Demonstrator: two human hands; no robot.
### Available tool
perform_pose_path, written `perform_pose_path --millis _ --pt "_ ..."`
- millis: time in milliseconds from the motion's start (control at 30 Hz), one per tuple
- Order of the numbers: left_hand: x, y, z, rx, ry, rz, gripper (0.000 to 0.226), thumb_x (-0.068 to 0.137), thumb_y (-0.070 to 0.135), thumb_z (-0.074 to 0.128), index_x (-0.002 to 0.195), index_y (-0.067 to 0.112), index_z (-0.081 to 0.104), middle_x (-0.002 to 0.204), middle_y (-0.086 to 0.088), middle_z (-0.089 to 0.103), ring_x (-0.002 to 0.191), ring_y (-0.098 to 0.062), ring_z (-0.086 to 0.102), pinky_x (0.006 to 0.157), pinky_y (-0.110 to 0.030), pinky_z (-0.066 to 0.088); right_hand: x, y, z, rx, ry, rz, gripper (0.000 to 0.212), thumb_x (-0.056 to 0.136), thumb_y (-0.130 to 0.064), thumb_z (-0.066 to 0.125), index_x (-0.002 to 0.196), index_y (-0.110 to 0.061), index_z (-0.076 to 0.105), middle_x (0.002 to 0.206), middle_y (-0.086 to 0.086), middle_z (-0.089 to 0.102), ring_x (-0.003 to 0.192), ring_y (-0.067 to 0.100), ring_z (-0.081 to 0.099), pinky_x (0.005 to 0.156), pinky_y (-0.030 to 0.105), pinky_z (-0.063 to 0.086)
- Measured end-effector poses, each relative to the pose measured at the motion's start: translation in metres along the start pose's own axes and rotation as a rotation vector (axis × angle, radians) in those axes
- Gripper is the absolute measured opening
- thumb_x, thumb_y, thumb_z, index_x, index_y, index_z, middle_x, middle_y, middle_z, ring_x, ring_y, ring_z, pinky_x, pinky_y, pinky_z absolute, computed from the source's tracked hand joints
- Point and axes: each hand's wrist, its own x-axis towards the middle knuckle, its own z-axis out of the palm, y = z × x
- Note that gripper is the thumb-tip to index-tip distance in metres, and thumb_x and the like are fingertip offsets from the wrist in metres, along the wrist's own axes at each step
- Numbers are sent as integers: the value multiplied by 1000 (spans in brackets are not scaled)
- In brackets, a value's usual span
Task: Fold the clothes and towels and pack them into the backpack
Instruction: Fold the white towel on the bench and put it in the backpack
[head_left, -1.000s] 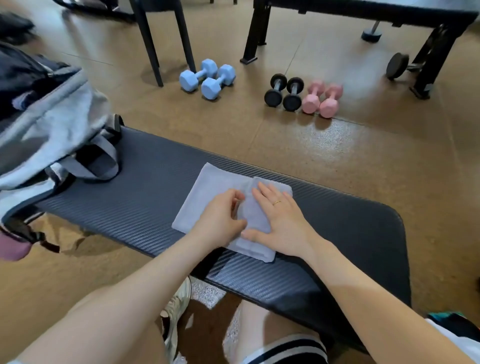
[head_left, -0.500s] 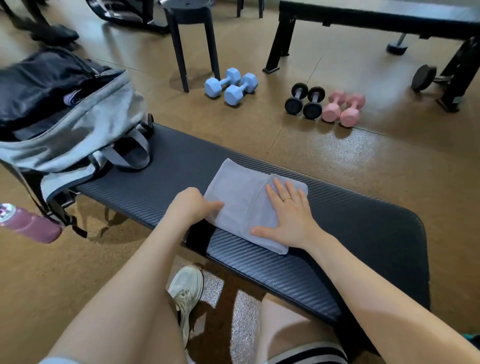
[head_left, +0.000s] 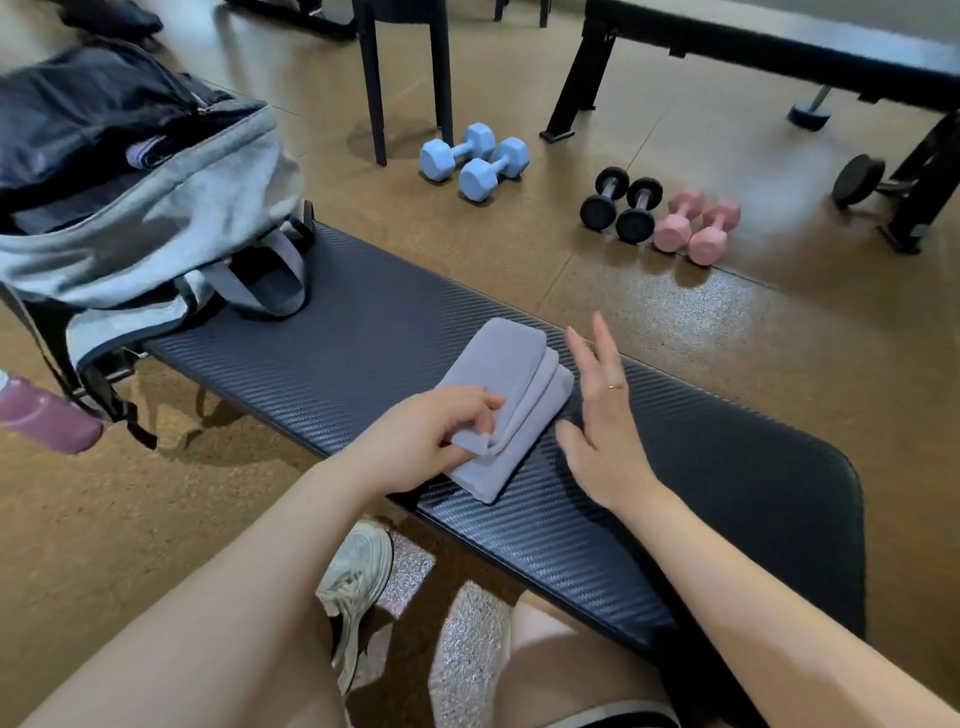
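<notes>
A small lavender towel (head_left: 511, 374), folded into a narrow stack, lies on the black padded bench (head_left: 363, 338). My left hand (head_left: 426, 431) grips its near left edge, fingers curled over the top layer and thumb under the fold. My right hand (head_left: 597, 415) hovers just right of the towel, fingers straight and spread, holding nothing. The grey and black backpack (head_left: 156, 208) sits on the bench's left end, its top unzipped, with dark clothes showing inside.
A pink bottle (head_left: 47, 415) sticks out of the backpack's side at far left. On the floor beyond the bench lie blue dumbbells (head_left: 475, 161), black dumbbells (head_left: 621, 205) and pink dumbbells (head_left: 696, 226). A chair's legs (head_left: 405, 78) and another bench (head_left: 779, 47) stand behind.
The towel has been folded over once more into a narrower stack. My right hand lifted off it and moved to its right side; my left hand now grips the folded edge.
</notes>
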Motion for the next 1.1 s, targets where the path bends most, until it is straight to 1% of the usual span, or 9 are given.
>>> perform_pose_path --millis 100,167,300,467,600,733,900,1000,1100 --pt "-5 -5 -5 119 22 123 16 82 14 61 95 12 70 134 -7 53 125 -5 41 102 -20 32 18 1 -1 -276 -187 -376 55 86 -17 42 141 -10 38 154 9 18 144 27 11 118 37 7" --pt "-15 -7 -7 210 30 178 29 80 30 56 101 19 73 126 -12 56 113 -12 47 94 -19 36 31 0 9 -412 -357 -534 56 95 -43 33 142 -11 38 153 10 25 143 26 18 116 40 7" --pt "-33 -13 -7 326 26 130 44 76 49 54 110 25 70 123 -7 56 110 -13 47 88 -22 42 54 20 17 -613 -630 -545 79 89 -66 7 148 -17 25 156 3 20 144 20 16 116 36 -2" --pt "-40 -20 -3 302 34 117 47 80 46 52 119 24 64 137 -11 50 126 -22 47 100 -30 41 69 48 0 -662 -474 -291 72 86 -56 13 147 -20 25 155 2 23 144 22 18 116 35 4" --pt "-44 -30 5 326 40 88 49 83 41 52 131 31 51 151 -17 27 139 -35 25 112 -45 23 51 29 4 -559 -383 -619 57 88 -47 45 132 -12 52 145 15 41 134 30 34 110 43 25" --pt "-55 -22 3 279 135 66 52 82 36 55 131 22 46 144 -12 39 131 -24 39 107 -37 34 31 18 14 -504 -541 -782 72 80 -61 54 136 -15 47 141 10 46 128 26 44 108 42 32" --pt "-69 -17 -7 119 236 -22 59 75 42 59 126 22 37 136 -2 47 123 -6 41 103 -22 32 40 17 25 -507 -437 -849 46 84 -42 52 121 -15 47 121 11 63 106 29 61 92 41 48" --pt "-69 -22 -23 127 173 -85 88 73 47 71 143 20 25 140 9 35 126 3 30 106 -18 27 53 -5 33 -436 -421 -738 38 81 -36 47 107 -7 52 94 12 68 82 28 67 74 32 50" --pt "-66 -22 -45 75 256 -90 92 73 37 76 144 21 20 138 12 29 127 3 27 107 -13 23 69 -36 40 -209 -367 -528 39 85 -37 50 105 -3 58 94 8 64 85 21 59 71 24 36"
